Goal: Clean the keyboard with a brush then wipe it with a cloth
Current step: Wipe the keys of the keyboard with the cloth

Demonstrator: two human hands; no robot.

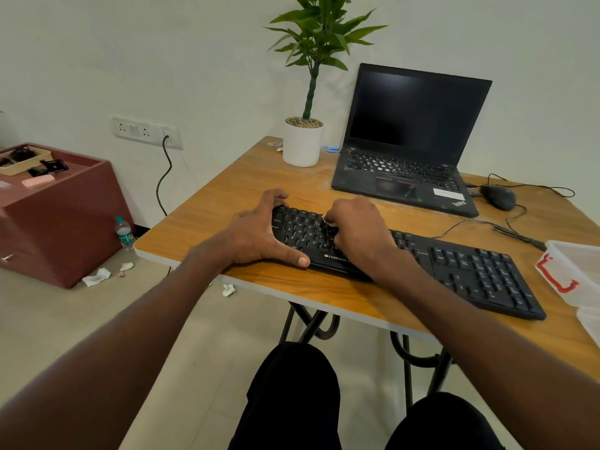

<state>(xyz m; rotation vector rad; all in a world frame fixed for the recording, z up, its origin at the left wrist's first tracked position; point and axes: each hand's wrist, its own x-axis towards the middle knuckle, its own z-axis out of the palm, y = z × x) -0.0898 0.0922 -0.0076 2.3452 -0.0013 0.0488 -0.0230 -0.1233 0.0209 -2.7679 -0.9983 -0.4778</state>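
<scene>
Your left hand (259, 230) grips keyboard (454, 264) left end; right hand (360, 235) fingers pinch white cloth (328, 220). Kbd runs far-left to near-right, near table (227, 196) front edge.

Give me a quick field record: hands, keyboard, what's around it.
left hand: grips the keyboard's left end, thumb along the front edge
right hand: curled, pressing a small white cloth onto the keys
keyboard: black, lies at an angle on the table
laptop: open, screen dark, behind keyboard
mouse: right of laptop
brush: not seen
</scene>
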